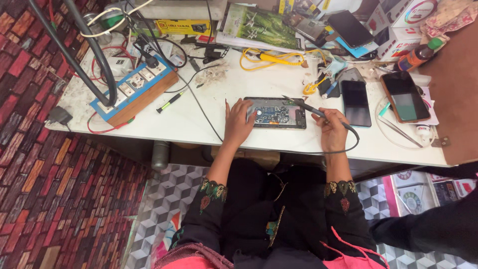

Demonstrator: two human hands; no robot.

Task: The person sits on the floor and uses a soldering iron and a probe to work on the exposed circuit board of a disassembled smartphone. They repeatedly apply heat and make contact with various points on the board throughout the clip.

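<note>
An opened phone [277, 113] lies back-up on the white table [199, 124], its circuit board showing. My left hand [238, 121] rests flat on the phone's left end, fingers spread. My right hand [332, 130] grips a black soldering iron [311, 109] like a pen. Its tip points left and sits over the phone's upper right corner. The iron's black cable loops off the table's front edge.
A blue-topped power strip [135, 88] with plugs sits at the left, a small green screwdriver [171, 101] beside it. Two dark phones [356, 102] [405, 96] lie to the right, with tweezers [398, 130] nearby. Yellow cable [269, 58], boxes and a booklet crowd the back edge.
</note>
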